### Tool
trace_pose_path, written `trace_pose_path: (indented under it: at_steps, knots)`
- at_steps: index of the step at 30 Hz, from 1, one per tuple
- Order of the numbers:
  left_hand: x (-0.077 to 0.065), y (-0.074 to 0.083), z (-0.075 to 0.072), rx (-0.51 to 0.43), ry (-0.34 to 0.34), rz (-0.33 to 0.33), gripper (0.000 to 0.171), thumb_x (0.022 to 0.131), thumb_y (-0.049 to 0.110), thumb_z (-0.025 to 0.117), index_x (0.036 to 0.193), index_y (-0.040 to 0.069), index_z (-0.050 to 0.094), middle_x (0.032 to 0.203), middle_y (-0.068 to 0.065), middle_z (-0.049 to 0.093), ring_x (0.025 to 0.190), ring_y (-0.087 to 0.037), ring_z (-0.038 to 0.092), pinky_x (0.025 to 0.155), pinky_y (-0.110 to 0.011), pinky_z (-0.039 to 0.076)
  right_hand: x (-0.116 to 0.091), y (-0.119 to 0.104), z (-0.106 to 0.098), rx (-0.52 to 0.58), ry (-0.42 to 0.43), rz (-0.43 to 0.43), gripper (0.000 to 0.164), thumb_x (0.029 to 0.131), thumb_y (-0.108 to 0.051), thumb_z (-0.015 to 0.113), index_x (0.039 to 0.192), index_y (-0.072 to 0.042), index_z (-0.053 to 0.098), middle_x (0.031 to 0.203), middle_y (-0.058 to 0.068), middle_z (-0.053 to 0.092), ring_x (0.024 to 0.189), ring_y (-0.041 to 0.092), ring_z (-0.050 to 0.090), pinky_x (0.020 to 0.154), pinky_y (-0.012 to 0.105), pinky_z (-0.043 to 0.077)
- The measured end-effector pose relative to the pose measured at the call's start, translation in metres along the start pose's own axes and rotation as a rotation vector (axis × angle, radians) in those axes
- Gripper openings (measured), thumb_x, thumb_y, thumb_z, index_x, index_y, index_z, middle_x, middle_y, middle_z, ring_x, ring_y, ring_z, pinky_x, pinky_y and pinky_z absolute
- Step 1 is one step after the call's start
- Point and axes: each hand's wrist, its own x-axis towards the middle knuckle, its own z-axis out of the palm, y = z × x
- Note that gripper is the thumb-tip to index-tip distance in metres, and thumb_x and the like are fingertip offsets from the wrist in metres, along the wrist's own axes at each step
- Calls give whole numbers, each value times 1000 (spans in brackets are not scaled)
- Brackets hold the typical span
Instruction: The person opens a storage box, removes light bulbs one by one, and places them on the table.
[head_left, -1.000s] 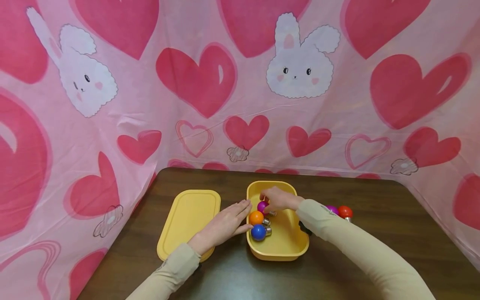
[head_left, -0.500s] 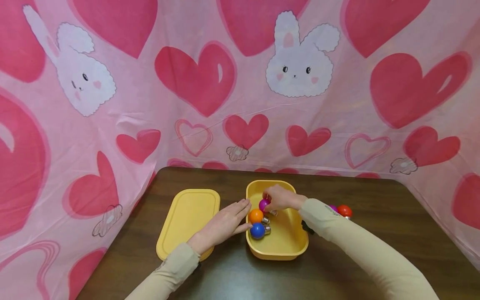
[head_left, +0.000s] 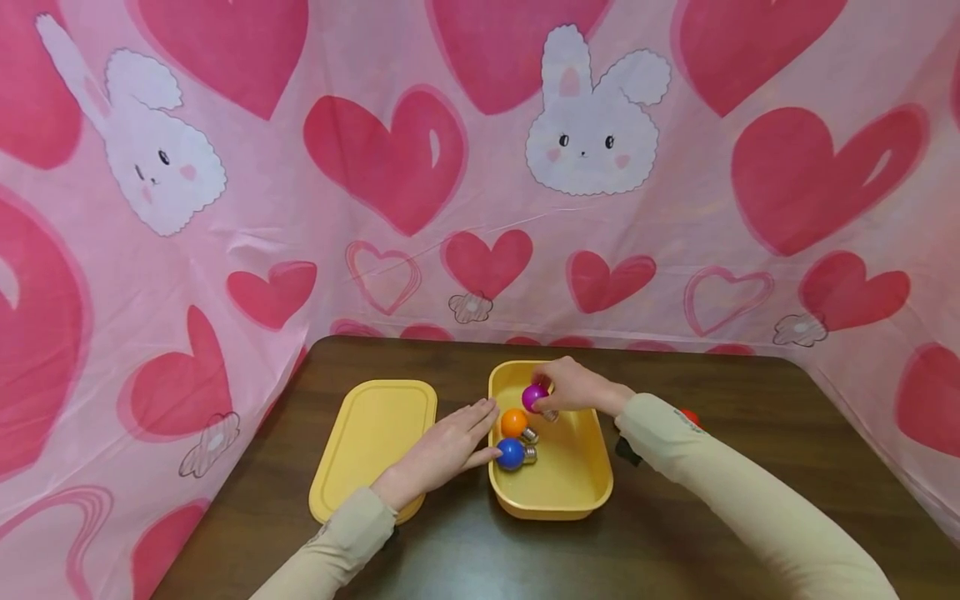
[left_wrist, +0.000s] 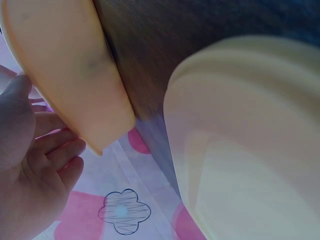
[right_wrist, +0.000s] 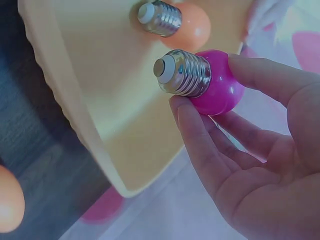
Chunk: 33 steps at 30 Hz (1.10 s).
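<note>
My right hand (head_left: pixel 577 385) pinches a magenta light bulb (head_left: pixel 535 397) by its round glass, above the far part of a yellow plastic box (head_left: pixel 551 510). In the right wrist view the thumb and fingertips sit on the bulb (right_wrist: pixel 220 82), its silver screw base pointing away from the palm. My left hand (head_left: pixel 450 446) rests at the box's left rim with fingers extended; in the left wrist view those fingers (left_wrist: pixel 67 147) lie along the outer wall. Inside the box an orange bulb (head_left: pixel 514 422) and a blue bulb (head_left: pixel 512 454) lie side by side, bases to the right.
A flat yellow lid (head_left: pixel 378 437) lies on the dark wood table (head_left: pixel 465 562) left of the box, under my left forearm. Right of the box a red bulb (head_left: pixel 690 417) shows partly behind my right sleeve. A pink cloth with hearts and rabbits (head_left: pixel 495 200) hangs behind.
My right hand has lifted the magenta bulb and moved it slightly back and right, away from the orange bulb. A purple bulb beside the red one is now hidden by the sleeve. The left hand stays.
</note>
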Motion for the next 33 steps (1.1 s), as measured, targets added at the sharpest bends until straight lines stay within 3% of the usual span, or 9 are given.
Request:
trace_pose_path:
  at_steps: [16,27,33]
  knots:
    - [0,0,0,-9,14,10,66,99,47,54,146,2,47,152,-16,49,141,-28,48,113,-43,44,-28,22,-30,23,114,38,33,85,-24,77,109,-3,66,93,6,72,78,13,61,74,28,60]
    - [1,-2,0,6,56,36,63,98,44,57,143,0,51,149,-18,51,137,-30,52,111,-43,46,-47,46,-43,-41,237,4,31,84,-25,78,102,-2,68,94,10,71,78,18,62,76,37,60]
    - [0,0,0,12,60,49,65,97,45,58,143,-1,51,149,-19,51,138,-30,52,111,-42,46,-64,63,-45,-33,246,59,32,84,-26,77,103,-2,68,97,12,72,86,24,64,84,47,59]
